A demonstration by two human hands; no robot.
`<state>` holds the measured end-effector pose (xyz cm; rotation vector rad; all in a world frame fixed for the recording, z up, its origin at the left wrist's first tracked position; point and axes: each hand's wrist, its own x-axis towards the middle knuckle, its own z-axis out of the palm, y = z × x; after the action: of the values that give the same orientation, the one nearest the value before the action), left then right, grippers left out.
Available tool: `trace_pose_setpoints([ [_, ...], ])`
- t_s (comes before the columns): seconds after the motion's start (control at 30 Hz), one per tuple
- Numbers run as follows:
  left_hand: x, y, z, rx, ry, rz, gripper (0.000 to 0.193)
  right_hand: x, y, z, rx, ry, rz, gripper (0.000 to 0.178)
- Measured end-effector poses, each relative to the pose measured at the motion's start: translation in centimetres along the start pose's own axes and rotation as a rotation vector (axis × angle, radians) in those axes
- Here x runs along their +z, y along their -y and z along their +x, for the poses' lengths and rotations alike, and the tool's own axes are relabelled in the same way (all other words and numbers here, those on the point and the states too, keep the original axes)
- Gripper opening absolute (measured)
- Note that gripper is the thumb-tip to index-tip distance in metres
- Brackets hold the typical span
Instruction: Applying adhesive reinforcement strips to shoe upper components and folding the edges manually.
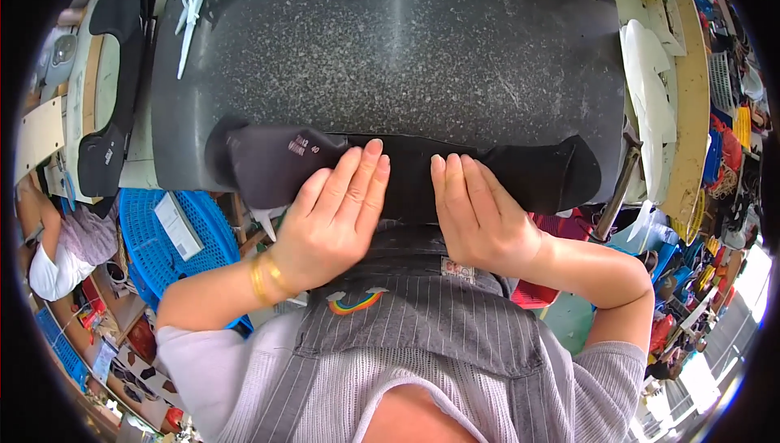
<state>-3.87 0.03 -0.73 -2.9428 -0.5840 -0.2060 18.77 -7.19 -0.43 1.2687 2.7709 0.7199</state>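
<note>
Head view: left hand (329,228) and right hand (496,228), grips uncurled, lie flat on one black piece (409,175) at the slab's (390,61) 6 o'clock, pale print (305,146) toward 9; one printed cutout (130,77) at 10.

Bench (390,77): dark grey, pale speckles. Fabric piece (410,173) along near edge: black, white print toward left end. Straps (195,0), far left corner: pale blue-white. Apron (439,317): grey pinstripe, rainbow patch (357,302).
</note>
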Motion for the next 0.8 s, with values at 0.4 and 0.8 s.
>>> trace_pose_setpoints([
  [0.4, -2.0, -0.8, 2.9, 0.262, 0.099, -0.051, 0.048, -0.4, 0.7, -2.7, 0.021, -0.106, 0.227, 0.048],
  [0.8, 0.9, -6.4, 5.9, -0.263, -0.294, -0.611, 0.054, 2.7, -0.2, -8.3, 0.261, -0.081, 0.653, 0.029],
])
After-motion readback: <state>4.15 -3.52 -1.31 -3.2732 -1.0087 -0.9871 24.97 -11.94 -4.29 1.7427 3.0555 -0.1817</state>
